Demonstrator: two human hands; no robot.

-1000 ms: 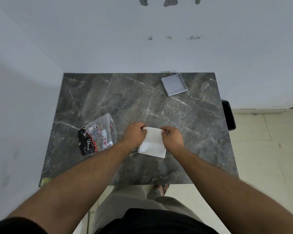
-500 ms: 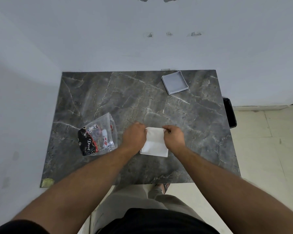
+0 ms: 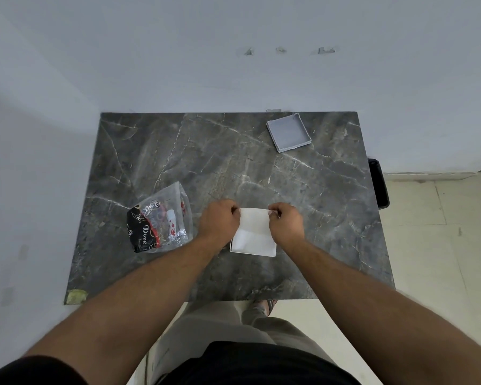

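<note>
A white sheet, paper or tissue [image 3: 254,221], is held over a shallow white square box [image 3: 252,247] near the front middle of the dark marble table [image 3: 233,162]. My left hand [image 3: 219,220] pinches the sheet's far left corner. At the far right corner, my right hand [image 3: 285,222] pinches it too. The sheet's near part lies in the box and hides most of its inside. Both hands have curled fingers.
A clear plastic bag with a black "Dove" label [image 3: 159,219] lies left of my left hand. A grey square lid or tray [image 3: 288,132] sits at the table's back right. A black bin [image 3: 378,183] stands by the right edge. Walls close off the back and left.
The hands and sheet have hardly moved on the table. The camera tilted slightly, so the whole scene sits a little higher in the frame.
</note>
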